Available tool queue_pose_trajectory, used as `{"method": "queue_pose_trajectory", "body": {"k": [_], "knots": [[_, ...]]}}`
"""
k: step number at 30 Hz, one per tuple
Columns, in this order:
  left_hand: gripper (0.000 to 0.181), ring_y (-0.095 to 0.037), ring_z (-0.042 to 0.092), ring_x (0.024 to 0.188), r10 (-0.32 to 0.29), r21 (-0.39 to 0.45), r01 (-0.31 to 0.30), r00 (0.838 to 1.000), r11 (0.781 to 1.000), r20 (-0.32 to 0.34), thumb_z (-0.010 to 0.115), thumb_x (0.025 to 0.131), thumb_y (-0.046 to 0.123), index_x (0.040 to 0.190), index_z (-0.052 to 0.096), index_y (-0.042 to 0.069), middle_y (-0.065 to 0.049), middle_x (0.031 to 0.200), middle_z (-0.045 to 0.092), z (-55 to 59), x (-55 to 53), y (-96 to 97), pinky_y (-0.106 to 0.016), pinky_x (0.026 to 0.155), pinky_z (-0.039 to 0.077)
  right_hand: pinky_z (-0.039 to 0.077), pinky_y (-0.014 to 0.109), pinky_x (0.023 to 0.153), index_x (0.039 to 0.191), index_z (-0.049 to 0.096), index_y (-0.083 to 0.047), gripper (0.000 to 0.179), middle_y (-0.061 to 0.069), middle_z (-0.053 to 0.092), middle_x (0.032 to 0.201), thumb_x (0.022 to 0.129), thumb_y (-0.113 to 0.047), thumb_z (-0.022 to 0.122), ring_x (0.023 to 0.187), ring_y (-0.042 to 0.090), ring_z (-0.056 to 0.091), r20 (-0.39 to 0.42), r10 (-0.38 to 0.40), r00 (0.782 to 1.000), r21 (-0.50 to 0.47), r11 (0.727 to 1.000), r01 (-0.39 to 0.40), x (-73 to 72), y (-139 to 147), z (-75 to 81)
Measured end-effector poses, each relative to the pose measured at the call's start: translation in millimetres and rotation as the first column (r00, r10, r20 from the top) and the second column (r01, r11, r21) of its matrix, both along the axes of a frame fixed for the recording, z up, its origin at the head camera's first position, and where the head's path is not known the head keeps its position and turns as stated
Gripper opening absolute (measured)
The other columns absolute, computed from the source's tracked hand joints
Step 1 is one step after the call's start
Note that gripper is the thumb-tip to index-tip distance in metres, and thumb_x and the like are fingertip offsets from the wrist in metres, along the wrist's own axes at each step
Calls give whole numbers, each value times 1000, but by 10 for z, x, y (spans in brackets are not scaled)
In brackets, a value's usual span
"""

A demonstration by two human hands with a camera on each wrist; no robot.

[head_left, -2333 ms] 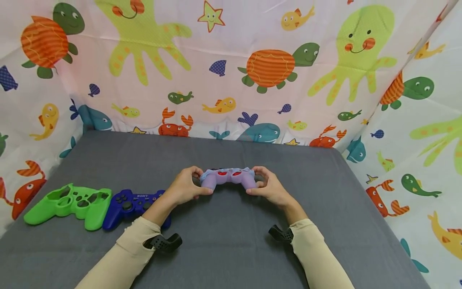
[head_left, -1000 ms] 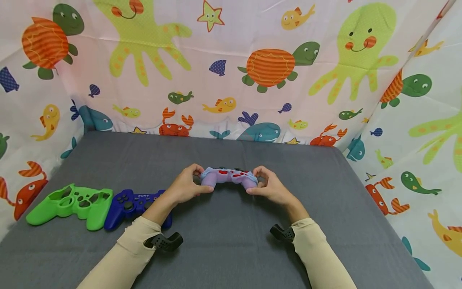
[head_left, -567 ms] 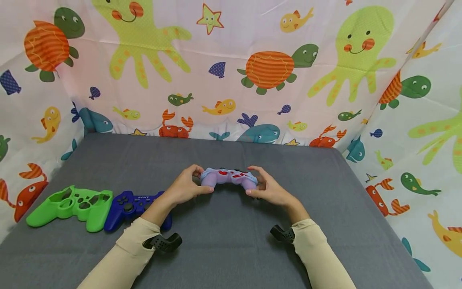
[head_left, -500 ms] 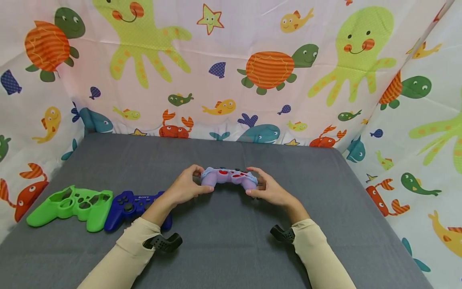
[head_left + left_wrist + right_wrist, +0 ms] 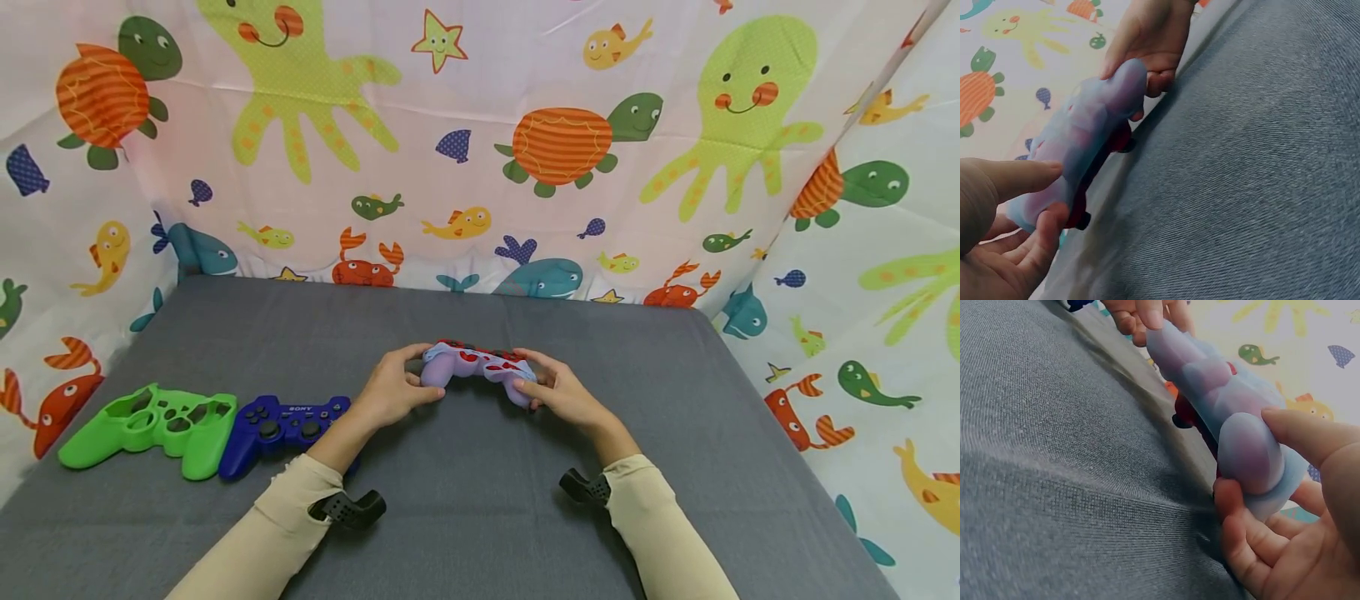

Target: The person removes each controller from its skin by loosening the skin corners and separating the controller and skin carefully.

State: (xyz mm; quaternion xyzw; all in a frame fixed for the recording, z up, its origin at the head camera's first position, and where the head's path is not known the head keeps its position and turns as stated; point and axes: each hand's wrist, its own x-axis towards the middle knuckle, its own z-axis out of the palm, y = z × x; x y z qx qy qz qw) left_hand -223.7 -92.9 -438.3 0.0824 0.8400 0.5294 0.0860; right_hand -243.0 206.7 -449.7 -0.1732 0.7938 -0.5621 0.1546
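Note:
Both hands hold a red game controller (image 5: 1188, 412) in a lilac-and-blue silicone cover (image 5: 477, 362), over the middle of the table. My left hand (image 5: 390, 390) grips its left end and my right hand (image 5: 564, 396) its right end, thumbs on the near side. It slants, right end lower and nearer. Red shows along the far edge and through the cover's openings. The left wrist view has the cover (image 5: 1088, 122) over the grips, with the controller's dark thumbsticks (image 5: 1084, 220) sticking out on the table side. The fingers hide part of both ends.
A green controller cover (image 5: 197, 446) lies at the left of the grey table (image 5: 465, 517). Beside it is a blue Sony controller (image 5: 251, 433), partly behind my left forearm. A curtain (image 5: 480, 75) with printed sea animals stands behind and at both sides.
The covered controller has tilted, its left end rising and its right end dropping. More red shows along its far edge. My left hand has shifted slightly right, and the right thumb has moved higher.

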Motion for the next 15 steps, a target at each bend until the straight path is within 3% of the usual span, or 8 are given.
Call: {"method": "queue_pose_trajectory", "body": {"k": [3, 8, 10, 15], "knots": [[73, -12, 63, 66, 31, 9, -30, 999, 1000, -42, 83, 83, 10, 148, 49, 9, -19, 97, 74, -27, -1, 28, -28, 58, 49, 50, 21, 63, 154, 37, -3, 59, -5, 64, 81, 100, -10, 62, 67, 6, 58, 33, -16, 999, -38, 999, 17, 2, -4, -6], [67, -12, 66, 73, 66, -14, -68, 994, 998, -89, 86, 80, 12, 140, 54, 10, -15, 121, 66, -49, 4, 55, -27, 62, 50, 49, 20, 61, 154, 38, -5, 59, -7, 65, 75, 100, -10, 62, 62, 4, 57, 61, -36, 997, -65, 997, 40, 2, -1, -15], [63, -13, 66, 74, 71, -22, -74, 993, 997, -99, 87, 79, 13, 135, 56, 10, -14, 120, 65, -47, 8, 58, -27, 63, 50, 48, 20, 60, 154, 39, -6, 58, -8, 65, 74, 100, -11, 63, 62, 4, 56, 68, -40, 997, -66, 997, 45, 1, 2, -20], [54, -13, 63, 64, 46, -50, -53, 991, 997, -127, 88, 77, 16, 122, 58, 9, -10, 84, 70, -36, 22, 42, -29, 59, 48, 47, 20, 59, 153, 41, -8, 57, -9, 65, 74, 100, -12, 63, 62, 4, 56, 61, -33, 998, -61, 997, 37, 2, 7, -32]]}}
